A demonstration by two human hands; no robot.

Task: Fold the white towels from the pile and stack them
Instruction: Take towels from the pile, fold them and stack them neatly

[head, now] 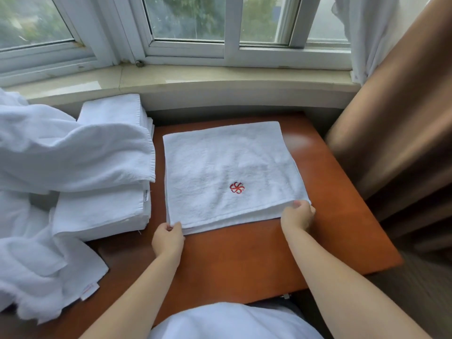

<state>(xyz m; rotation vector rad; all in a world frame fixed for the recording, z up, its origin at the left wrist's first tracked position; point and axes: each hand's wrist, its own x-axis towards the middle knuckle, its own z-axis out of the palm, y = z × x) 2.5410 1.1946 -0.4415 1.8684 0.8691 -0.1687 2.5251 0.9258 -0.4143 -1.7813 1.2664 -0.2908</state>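
One towel [230, 172] lies folded at the table's [244, 265] centre. The left hand [168, 238] pinches its 7 o'clock corner, the right hand [297, 215] its 5 o'clock corner, fingers curled on the layers. Uneven pulling could shear the layers and spoil the edge alignment. At 9 o'clock sit one stack [107, 206], count unclear, and one loose pile [36, 167] draped over it.

Soft daylight enters through the window [190, 20] beyond the hands [168, 237], leaving a pale glare patch on the worktop [297, 143]. Wide-angle bending and blur smear the curtain [391, 143].
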